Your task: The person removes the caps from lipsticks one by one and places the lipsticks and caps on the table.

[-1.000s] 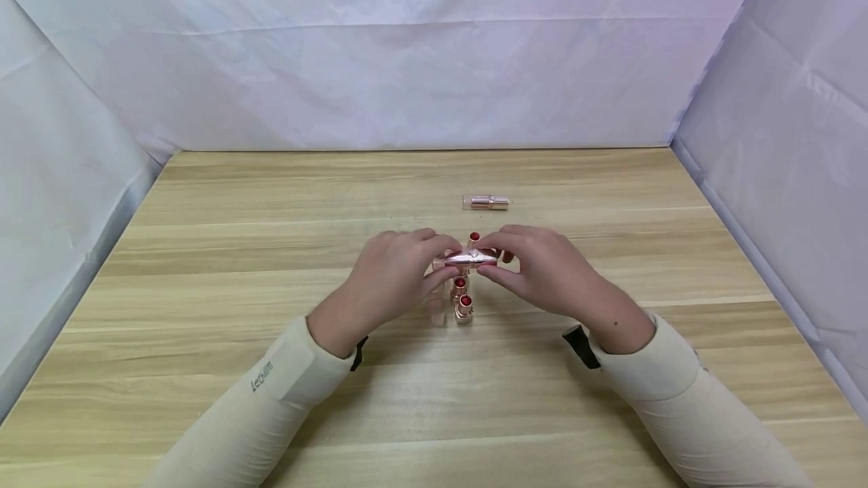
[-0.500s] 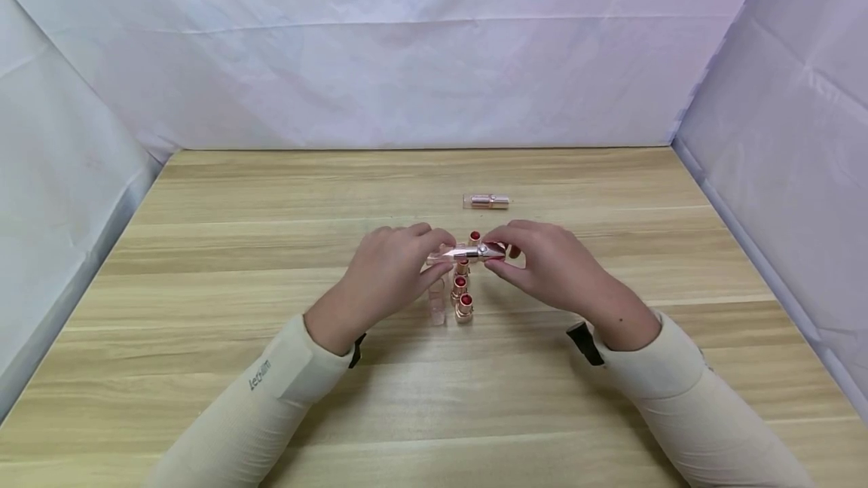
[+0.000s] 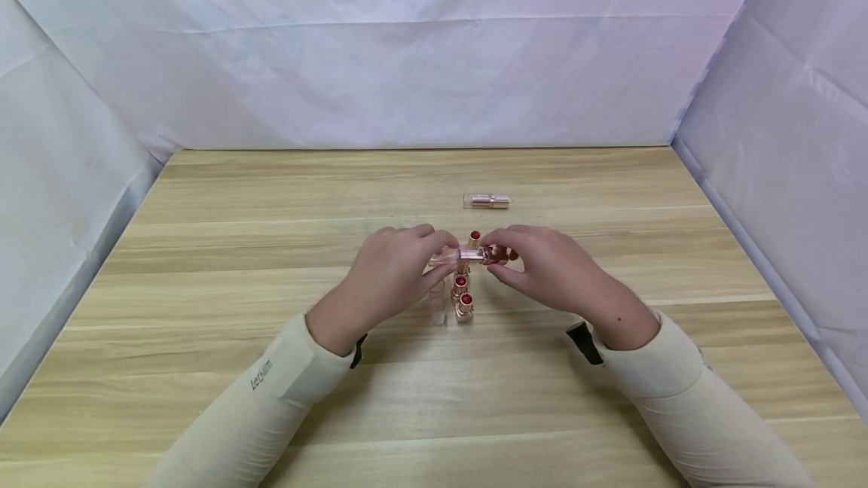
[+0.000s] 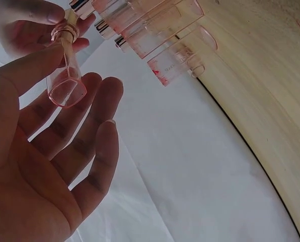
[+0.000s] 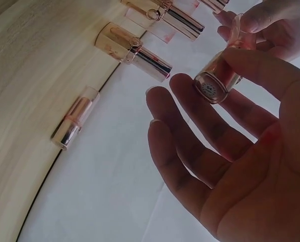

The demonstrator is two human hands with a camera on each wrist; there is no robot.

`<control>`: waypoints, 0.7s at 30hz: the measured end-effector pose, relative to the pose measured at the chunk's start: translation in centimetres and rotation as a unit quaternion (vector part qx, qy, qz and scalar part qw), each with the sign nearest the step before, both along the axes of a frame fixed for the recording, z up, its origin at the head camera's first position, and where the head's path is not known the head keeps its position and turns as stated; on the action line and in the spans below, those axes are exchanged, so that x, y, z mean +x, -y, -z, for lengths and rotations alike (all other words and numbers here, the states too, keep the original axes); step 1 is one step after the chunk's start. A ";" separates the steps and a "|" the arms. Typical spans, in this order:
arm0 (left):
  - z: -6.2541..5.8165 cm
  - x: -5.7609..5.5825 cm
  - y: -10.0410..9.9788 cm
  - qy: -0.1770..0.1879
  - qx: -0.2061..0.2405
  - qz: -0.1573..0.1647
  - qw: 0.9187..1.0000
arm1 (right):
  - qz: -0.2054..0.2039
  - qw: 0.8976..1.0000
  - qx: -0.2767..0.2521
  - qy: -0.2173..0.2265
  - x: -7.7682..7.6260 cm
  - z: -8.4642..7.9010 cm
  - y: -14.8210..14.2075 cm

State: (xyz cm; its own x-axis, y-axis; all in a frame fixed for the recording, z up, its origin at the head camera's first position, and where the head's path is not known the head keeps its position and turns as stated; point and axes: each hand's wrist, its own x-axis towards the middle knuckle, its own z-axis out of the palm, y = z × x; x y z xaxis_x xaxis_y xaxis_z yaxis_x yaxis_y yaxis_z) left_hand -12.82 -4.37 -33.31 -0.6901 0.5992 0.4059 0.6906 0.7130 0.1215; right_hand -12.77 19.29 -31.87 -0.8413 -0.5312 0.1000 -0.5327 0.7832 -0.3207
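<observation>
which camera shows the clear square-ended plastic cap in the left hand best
The left wrist view: the clear square-ended plastic cap is close, its end facing the camera. The head view shows it small; the right wrist view, partly hidden.

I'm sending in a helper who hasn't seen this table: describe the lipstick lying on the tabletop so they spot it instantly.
On the wood-grain table, look toward the white back cloth, beyond the standing lipsticks. There lies a shiny pinkish lipstick, its clear end pointing left. It lies flat and capped; its standing neighbours show bare red tips.
</observation>
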 end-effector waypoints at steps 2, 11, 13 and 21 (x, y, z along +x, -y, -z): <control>0.0 0.0 0.0 0.001 0.002 0.000 1.000 | 0.001 1.000 0.006 0.003 -0.1 0.1 0.0; 0.1 -0.1 -0.1 -0.003 0.022 0.008 1.000 | 0.011 1.000 0.013 0.022 -0.4 0.2 -0.3; 0.1 -0.1 -0.1 -0.004 0.024 0.008 1.000 | 0.013 1.000 0.010 0.020 -0.6 0.2 -0.4; 0.0 0.0 0.0 0.005 0.016 0.000 1.000 | 0.027 1.000 0.006 0.003 -1.3 0.6 -1.2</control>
State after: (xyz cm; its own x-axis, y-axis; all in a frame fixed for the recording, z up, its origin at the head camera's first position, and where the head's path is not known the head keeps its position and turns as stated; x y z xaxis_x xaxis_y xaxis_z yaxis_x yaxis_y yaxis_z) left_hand -12.85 -4.42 -33.33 -0.6937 0.5858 0.4191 0.6895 0.7084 0.1511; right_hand -14.10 20.51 -32.44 -0.8695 -0.4858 0.0896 -0.4875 0.8144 -0.3147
